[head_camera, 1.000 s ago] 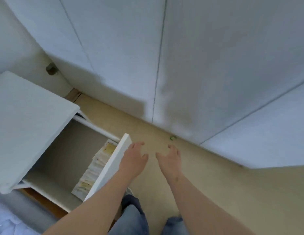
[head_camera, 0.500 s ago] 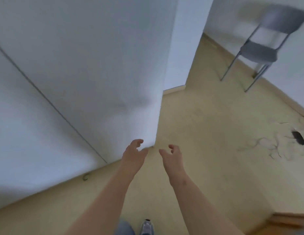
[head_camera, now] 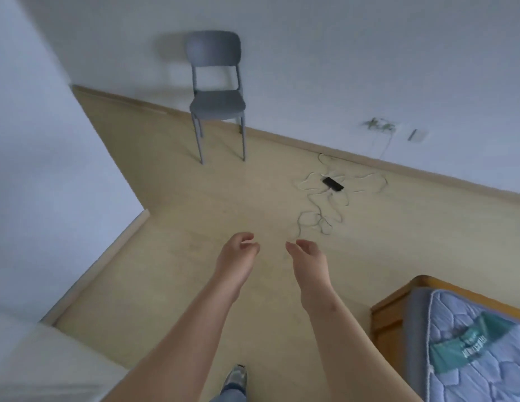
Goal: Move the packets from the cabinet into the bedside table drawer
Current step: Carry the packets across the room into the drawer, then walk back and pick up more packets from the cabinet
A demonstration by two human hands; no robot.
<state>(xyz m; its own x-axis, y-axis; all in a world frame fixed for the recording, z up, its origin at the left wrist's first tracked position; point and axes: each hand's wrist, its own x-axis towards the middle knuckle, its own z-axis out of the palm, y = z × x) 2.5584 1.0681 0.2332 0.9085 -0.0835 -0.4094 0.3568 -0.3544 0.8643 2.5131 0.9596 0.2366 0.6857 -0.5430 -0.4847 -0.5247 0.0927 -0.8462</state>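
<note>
My left hand (head_camera: 235, 258) and my right hand (head_camera: 306, 258) hang in front of me over the beige floor, side by side and a little apart. Both have loosely curled fingers and hold nothing. No packets, cabinet interior or bedside table drawer show in this view. A white surface (head_camera: 35, 361) fills the bottom left corner.
A grey chair (head_camera: 216, 94) stands against the far wall. Loose cables (head_camera: 318, 211) and a black device (head_camera: 333, 184) lie on the floor ahead right. A wooden bed frame (head_camera: 389, 311) with a blue mattress (head_camera: 470, 343) sits at the bottom right. A white wall (head_camera: 49, 169) runs along the left.
The view has swung right, away from the open drawer and the white cabinet doors, onto the room with the chair and bed. Both hands stay empty in front of me.
</note>
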